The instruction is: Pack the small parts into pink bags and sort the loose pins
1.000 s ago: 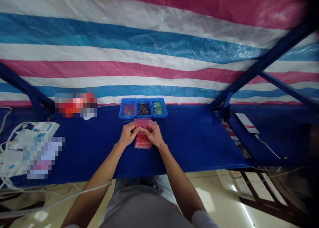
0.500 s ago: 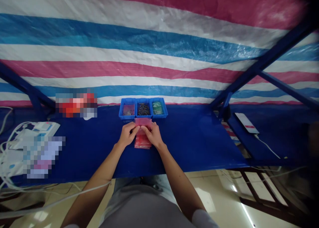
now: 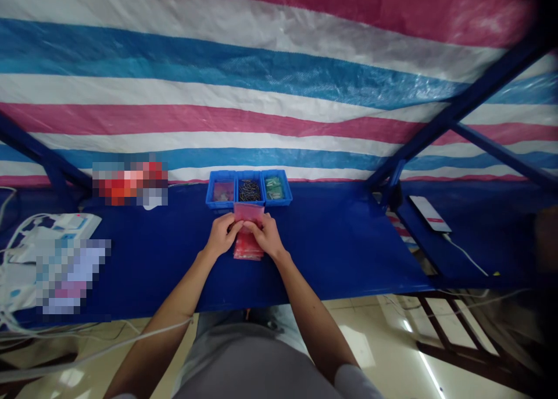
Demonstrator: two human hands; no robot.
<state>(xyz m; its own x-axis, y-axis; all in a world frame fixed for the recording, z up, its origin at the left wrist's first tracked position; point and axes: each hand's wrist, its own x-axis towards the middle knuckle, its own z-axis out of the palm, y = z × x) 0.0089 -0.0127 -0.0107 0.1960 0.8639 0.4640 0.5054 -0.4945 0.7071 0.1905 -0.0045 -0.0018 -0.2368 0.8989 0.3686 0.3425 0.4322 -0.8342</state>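
Both of my hands pinch a small pink see-through plastic bag [image 3: 249,212] from its two sides. The fingers of my left hand [image 3: 221,234] are closed on its left edge, with the thumb pointing inward. My right hand [image 3: 269,236] grips the right edge in the same way. Below and between the hands lies a stack of red plastic bags [image 3: 248,248] on the table. Just beyond stand three joined blue bins: the left bin [image 3: 213,197] has a pinkish bag in it, the middle one dark screws [image 3: 250,190], the right one green packets with pale pieces [image 3: 274,187].
The blue table [image 3: 349,236] ends at a front edge near my body. A power strip [image 3: 82,227] with white cables lies at the left, beside blurred items. A phone [image 3: 429,214] with a cable rests at the right. Blue metal bars and a striped sheet [image 3: 261,85] stand behind.
The hands and bag hold nearly the same pose, with the bag's top edge a touch higher. The whole view has shifted slightly.
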